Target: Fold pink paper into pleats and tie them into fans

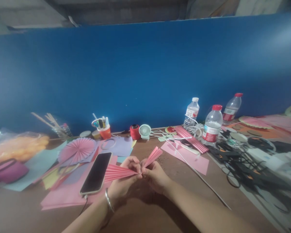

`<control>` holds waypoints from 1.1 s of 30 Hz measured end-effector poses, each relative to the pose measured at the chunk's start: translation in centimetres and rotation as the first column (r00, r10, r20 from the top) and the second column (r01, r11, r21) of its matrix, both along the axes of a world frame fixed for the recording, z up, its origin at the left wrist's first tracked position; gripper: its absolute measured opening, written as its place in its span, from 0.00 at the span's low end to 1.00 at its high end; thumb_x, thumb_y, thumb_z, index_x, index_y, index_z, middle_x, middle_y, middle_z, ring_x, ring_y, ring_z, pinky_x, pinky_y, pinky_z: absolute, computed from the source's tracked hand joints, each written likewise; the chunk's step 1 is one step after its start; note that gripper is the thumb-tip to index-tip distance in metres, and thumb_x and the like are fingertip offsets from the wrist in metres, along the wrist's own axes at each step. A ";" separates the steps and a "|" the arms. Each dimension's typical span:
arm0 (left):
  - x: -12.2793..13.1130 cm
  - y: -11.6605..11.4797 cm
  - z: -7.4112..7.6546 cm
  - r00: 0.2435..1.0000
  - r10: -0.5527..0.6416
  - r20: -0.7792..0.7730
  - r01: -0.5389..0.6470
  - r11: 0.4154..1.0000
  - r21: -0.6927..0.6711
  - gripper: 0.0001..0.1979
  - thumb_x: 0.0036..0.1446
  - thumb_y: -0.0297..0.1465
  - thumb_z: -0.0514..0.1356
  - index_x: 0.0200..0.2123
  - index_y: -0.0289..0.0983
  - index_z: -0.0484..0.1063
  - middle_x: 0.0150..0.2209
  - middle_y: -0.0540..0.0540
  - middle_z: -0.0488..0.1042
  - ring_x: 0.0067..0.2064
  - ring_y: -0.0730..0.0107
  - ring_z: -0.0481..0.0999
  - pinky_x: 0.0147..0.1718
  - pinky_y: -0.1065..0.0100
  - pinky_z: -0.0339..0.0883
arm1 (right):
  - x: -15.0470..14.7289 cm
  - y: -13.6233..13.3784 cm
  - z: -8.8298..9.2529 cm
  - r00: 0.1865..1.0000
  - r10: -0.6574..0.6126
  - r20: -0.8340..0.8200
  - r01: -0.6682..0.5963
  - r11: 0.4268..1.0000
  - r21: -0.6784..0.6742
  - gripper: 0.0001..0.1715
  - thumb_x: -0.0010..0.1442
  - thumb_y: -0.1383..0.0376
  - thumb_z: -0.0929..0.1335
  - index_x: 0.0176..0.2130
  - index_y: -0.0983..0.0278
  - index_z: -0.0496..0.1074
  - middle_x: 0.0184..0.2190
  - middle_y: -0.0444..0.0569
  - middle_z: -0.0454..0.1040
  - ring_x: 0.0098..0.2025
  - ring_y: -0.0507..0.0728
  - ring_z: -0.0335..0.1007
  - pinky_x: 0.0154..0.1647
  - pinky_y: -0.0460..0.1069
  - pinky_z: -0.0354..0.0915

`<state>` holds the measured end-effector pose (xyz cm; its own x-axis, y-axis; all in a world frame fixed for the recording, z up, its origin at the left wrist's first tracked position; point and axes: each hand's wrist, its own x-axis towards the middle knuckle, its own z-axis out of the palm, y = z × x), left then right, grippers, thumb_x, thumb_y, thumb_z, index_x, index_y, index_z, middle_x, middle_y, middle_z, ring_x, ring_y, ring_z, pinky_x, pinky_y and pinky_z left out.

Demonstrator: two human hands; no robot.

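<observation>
Both hands meet low in the middle of the head view, pinching a pink pleated paper fan (120,173) at its narrow middle. My left hand (128,178), with a silver bangle on its wrist, is closed on the wider pleats that spread left. My right hand (155,174) is closed at the same pinch point, and a shorter bundle of pleats rises from it to the upper right. The palms and the exact fold are hidden by the fingers. Left of my left hand, a black-screened phone (97,173) lies on pink paper sheets (63,195).
A finished-looking pink paper rosette (77,150) lies left. At the back stand a red pen cup (104,132), a small white fan (145,131) and several bottles (212,126). Right are a pleated pink strip (191,139), a white cable (203,181) and tangled black cords (247,168).
</observation>
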<state>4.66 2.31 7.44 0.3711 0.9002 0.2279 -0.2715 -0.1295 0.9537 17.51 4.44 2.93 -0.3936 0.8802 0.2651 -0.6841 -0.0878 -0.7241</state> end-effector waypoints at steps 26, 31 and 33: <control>-0.8 0.6 -0.3 0.992 -0.107 0.059 0.115 0.982 -0.152 0.19 0.41 0.22 0.64 0.36 0.38 0.60 0.22 0.52 0.71 0.27 0.73 0.69 0.28 0.71 0.62 | 1.1 0.4 0.4 0.980 -0.002 0.201 -0.022 0.993 0.119 0.12 0.39 0.64 0.74 0.23 0.66 0.69 0.20 0.44 0.69 0.26 0.53 0.64 0.32 0.49 0.59; -1.0 0.6 -0.1 0.991 -0.125 0.045 0.131 0.980 -0.151 0.20 0.39 0.21 0.64 0.36 0.38 0.61 0.23 0.53 0.71 0.28 0.73 0.70 0.31 0.71 0.62 | 1.3 0.2 0.7 0.974 0.017 0.225 -0.050 0.988 0.144 0.13 0.40 0.64 0.73 0.24 0.66 0.67 0.20 0.45 0.69 0.27 0.54 0.66 0.34 0.51 0.60; -0.8 0.5 -0.1 0.995 -0.102 0.013 0.103 0.982 -0.158 0.21 0.38 0.21 0.65 0.36 0.38 0.62 0.24 0.52 0.70 0.27 0.71 0.71 0.28 0.71 0.63 | 1.3 0.0 1.0 0.975 0.054 0.214 -0.085 0.987 0.138 0.13 0.39 0.64 0.74 0.24 0.66 0.66 0.21 0.45 0.70 0.27 0.54 0.66 0.34 0.51 0.60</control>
<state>3.84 2.81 7.33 0.4628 0.8821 0.0881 -0.2805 0.0515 0.9585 18.78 4.47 3.95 -0.5125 0.8068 0.2938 -0.5124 -0.0128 -0.8587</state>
